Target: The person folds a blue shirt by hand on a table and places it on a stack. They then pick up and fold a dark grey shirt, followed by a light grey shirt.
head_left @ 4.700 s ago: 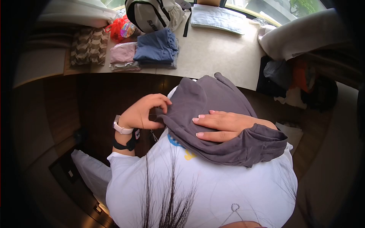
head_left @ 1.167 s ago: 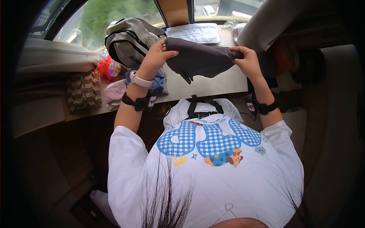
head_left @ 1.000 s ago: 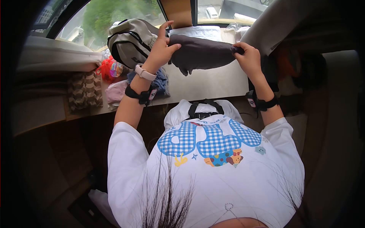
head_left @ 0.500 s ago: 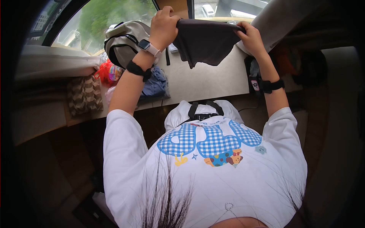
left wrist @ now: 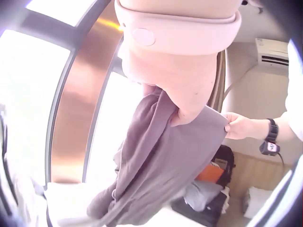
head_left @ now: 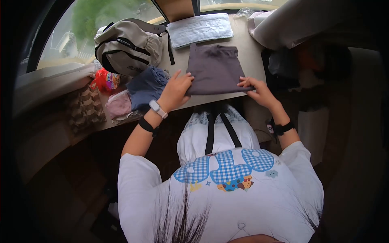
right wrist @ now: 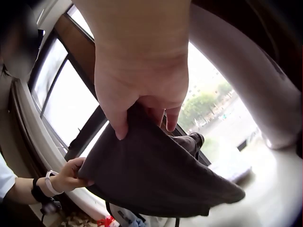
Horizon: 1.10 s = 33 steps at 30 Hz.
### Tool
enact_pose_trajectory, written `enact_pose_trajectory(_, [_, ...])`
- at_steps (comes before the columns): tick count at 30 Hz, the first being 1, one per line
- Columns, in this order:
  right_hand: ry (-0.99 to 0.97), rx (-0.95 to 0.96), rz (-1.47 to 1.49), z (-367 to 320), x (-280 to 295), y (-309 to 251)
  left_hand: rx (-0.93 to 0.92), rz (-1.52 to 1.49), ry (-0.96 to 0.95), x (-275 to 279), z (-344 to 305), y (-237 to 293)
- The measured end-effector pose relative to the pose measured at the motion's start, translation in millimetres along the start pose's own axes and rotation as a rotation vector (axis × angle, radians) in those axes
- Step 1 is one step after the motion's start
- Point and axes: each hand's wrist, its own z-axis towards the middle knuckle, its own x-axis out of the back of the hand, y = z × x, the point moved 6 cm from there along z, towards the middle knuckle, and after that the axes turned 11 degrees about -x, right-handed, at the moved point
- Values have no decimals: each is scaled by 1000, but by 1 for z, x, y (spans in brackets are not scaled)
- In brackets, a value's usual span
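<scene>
A dark grey folded garment [head_left: 214,67] spreads as a rough square over the counter, its near edge at the counter's front. My left hand [head_left: 177,90] grips the near left corner, and my right hand [head_left: 259,92] pinches the near right one. Seen from the left wrist, the grey cloth [left wrist: 165,151] drapes down in folds below the left hand [left wrist: 175,80], whose thumb lies on the outside. From the right wrist, the right hand [right wrist: 142,80] has thumb and fingers on either side of the fabric [right wrist: 142,165]. Its exact kind is hidden by the folding.
Left of the garment are folded blue clothing [head_left: 148,87] and pink clothing [head_left: 118,104]. Behind them stand a beige backpack [head_left: 127,48] and a red bag [head_left: 105,80]. A folded white towel [head_left: 200,30] lies at the back by the window. A curtain [head_left: 279,26] hangs at right.
The garment went from the person's lap to being held up stretched between both hands, then came down over the counter. Both hands have lowered with it.
</scene>
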Motion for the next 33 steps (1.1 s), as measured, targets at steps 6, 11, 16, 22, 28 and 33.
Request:
enact_pose_trajectory(6, [-65, -583, 265, -20, -94, 168, 290, -442, -280, -180, -75, -52])
enact_pose_trajectory(11, [-71, -708, 225, 44, -120, 264, 694, -666, -214, -242, -86, -138])
enact_pose_trajectory(16, [36, -729, 355, 100, -134, 339, 988, -744, -49, -294, -109, -204])
enact_pose_trajectory(22, [298, -1108, -11, 119, -150, 386, 1057, -371, -37, -319, -109, -220])
enact_pose_trajectory(28, [663, -1603, 17, 80, -138, 343, 1431, -335, 26, -332, -105, -203])
enact_pose_trajectory(33, [569, -1541, 439, 54, -173, 406, 1364, -454, -168, -340, -100, -198])
